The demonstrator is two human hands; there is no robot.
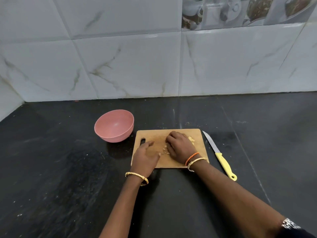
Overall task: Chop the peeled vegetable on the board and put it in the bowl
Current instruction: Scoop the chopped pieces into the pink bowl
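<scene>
Head view. My right hand point(180, 146) cupped over chopped vegetable pieces point(191, 139) on the wooden board point(173, 162); left hand point(145, 156) open, empty. Risk: bits scattering short of the pink bowl point(114, 125).

Both hands rest on the rectangular wooden chopping board point(173, 162): right hand point(180, 146) cupped over pale chopped vegetable pieces point(191, 139), left hand point(145, 157) open. Yellow-handled knife point(221, 157) lies beside it on the black desk point(68, 169); pink plastic bowl point(114, 125) stands near.

Glossy marble-veined wall tiles point(137, 66) behind black stone counter point(60, 169).
</scene>
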